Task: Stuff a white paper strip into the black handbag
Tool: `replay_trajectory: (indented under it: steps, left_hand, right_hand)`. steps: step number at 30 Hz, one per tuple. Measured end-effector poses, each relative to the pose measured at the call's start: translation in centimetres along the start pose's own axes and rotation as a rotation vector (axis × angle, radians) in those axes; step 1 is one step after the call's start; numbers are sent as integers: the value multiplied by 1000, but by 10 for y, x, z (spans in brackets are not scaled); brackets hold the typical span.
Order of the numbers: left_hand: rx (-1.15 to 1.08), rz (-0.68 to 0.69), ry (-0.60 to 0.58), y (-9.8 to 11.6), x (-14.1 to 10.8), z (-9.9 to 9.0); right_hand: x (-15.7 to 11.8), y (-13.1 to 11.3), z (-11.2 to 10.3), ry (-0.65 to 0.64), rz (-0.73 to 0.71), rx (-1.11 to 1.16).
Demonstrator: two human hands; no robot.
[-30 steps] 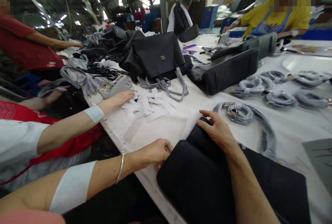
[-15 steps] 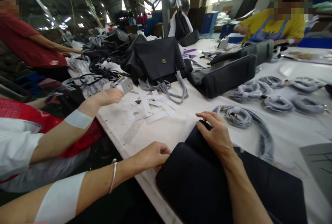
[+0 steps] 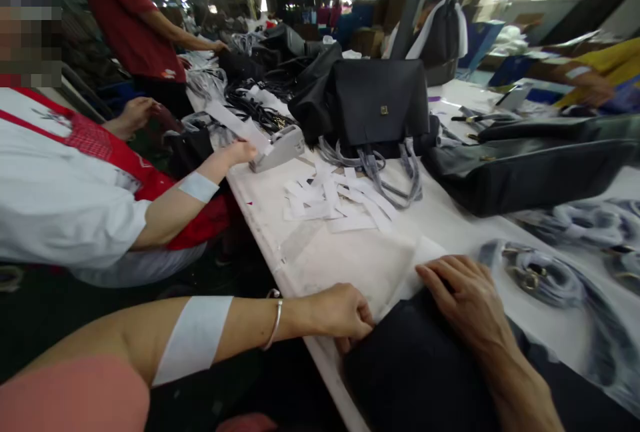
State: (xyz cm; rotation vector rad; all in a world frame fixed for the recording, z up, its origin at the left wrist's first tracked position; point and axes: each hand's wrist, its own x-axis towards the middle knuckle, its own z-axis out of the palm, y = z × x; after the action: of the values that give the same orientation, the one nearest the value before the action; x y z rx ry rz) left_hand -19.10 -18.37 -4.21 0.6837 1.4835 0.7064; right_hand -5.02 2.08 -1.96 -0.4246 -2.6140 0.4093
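A black bag (image 3: 415,365) lies flat at the table's near edge, its lower part cut off by the frame. My left hand (image 3: 345,312) is closed at the bag's left edge, thumb and bent fingers against it; the fingertips are partly hidden. My right hand (image 3: 470,295) rests on the bag's far edge, fingers stretched and slightly bent, thumb apart. A thin white sheet (image 3: 430,251) shows just beyond that edge. White paper strips (image 3: 367,202) are scattered farther up the table.
A black handbag (image 3: 383,102) stands beyond the strips, and more black bags (image 3: 530,172) lie to the right. Plastic-wrapped straps (image 3: 545,279) are coiled nearby. At left, a co-worker's hand (image 3: 243,151) is beside a grey dispenser (image 3: 280,149) and a white strip.
The view has swung left, so the table things sit farther right. My hands stay at the bag's edges. The co-worker's white strip now shows extended near the dispenser.
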Motion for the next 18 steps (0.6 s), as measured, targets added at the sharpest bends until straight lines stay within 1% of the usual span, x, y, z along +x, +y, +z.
replay_trajectory:
  steps: [2, 4, 6, 9, 11, 12, 14, 16, 18]
  left_hand:
    - [67, -42, -50, 6, -1, -1]
    - [126, -68, -89, 13, -1, -1]
    - [109, -144, -122, 18, 1, 0]
    - [-77, -297, -169, 20, 6, 3]
    - [-165, -328, -177, 20, 7, 7]
    - [-169, -307, -159, 19, 6, 8]
    - [-106, -218, -97, 18, 3, 10]
    - [4, -86, -50, 17, 1, 10]
    - [168, 33, -54, 17, -1, 6]
  right_hand:
    - [-3, 11, 2, 83, 100, -82]
    - [-5, 18, 2, 108, 240, -112]
    - [-5, 20, 1, 111, 379, -94]
    - [-1, 21, -4, 45, 583, 63]
    - [0, 23, -8, -41, 677, 216]
    - [1, 25, -10, -77, 701, 270]
    - [1, 30, -10, -104, 720, 303]
    - [1, 32, -10, -84, 732, 294]
    - [0, 29, -10, -25, 747, 337]
